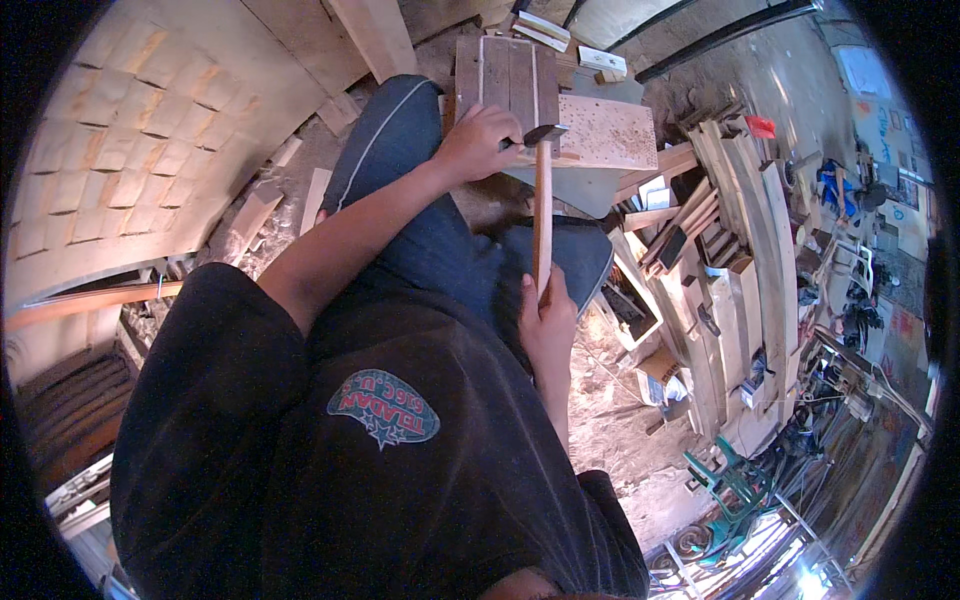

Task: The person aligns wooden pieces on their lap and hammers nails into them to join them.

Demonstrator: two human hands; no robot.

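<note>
My right hand (548, 318) is wrapped round the lower end of a long pale wooden handle, part of a hammer (543, 215). The hammer's dark metal head (545, 133) is just right of my left hand (484, 142). My left hand is closed, fingers curled around a small dark thing whose end shows by the hammer head; its kind is not clear. Just beyond the left hand lies a brown slatted wooden piece (520, 75) with pale strips along it. A light wooden board (615, 130) dotted with many small marks sits beneath and to its right.
My knees in blue jeans (385, 150) flank the work. Wood offcuts (690, 220) and long planks (770, 260) are piled at the right. A green plastic chair (730, 480) stands at the lower right. Metal-edged pieces (542, 30) lie at the far side. Stacked pale wood blocks (140, 110) line the left.
</note>
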